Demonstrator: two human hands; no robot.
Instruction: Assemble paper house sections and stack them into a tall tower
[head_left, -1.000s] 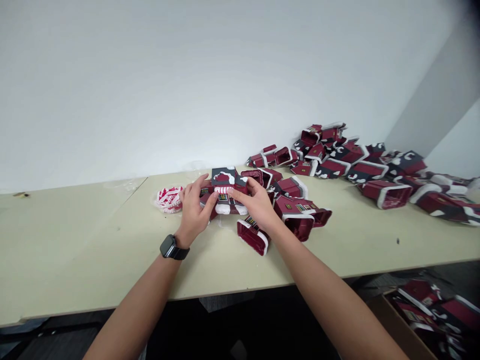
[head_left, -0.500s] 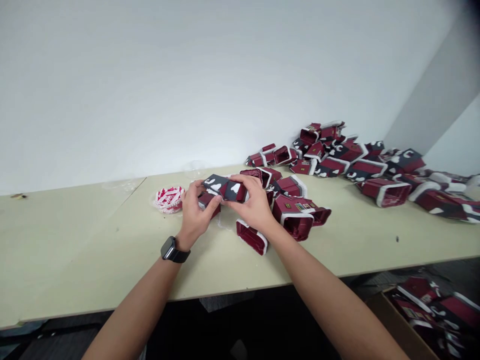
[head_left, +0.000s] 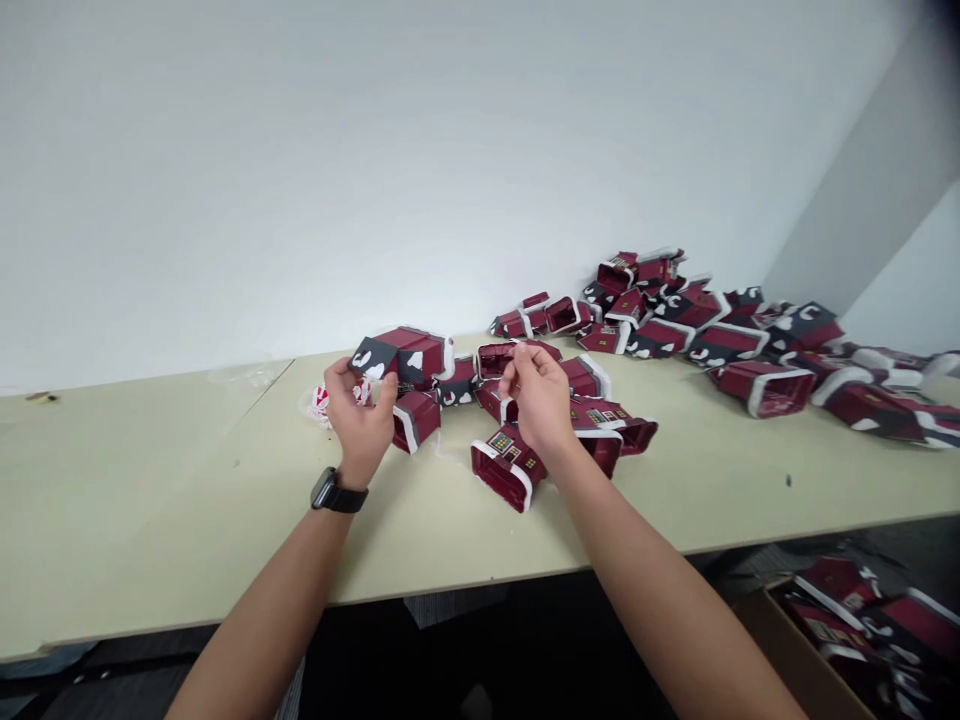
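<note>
My left hand [head_left: 361, 412] holds a dark red toy house [head_left: 421, 352] by its dark, white-patched roof end, raised over the table. Just beneath it another red house piece [head_left: 417, 418] lies with its white-rimmed opening toward me. My right hand [head_left: 541, 395] is raised above a cluster of house pieces, thumb and fingers pinched together; what they hold, if anything, is too small to make out. Below that hand a red house [head_left: 510, 465] rests with its open, white-edged base facing me. A clear bag with red-and-white striped pieces [head_left: 321, 402] is partly hidden behind my left hand.
A long heap of red houses [head_left: 727, 342] stretches along the back right of the pale table [head_left: 187, 520]. More houses fill a cardboard box [head_left: 795, 640] below the table at the lower right. A white wall stands behind.
My hands have moved apart, the left going left with the house, the right moving right and letting go of it. The held house has turned, showing its red side and white rim.
</note>
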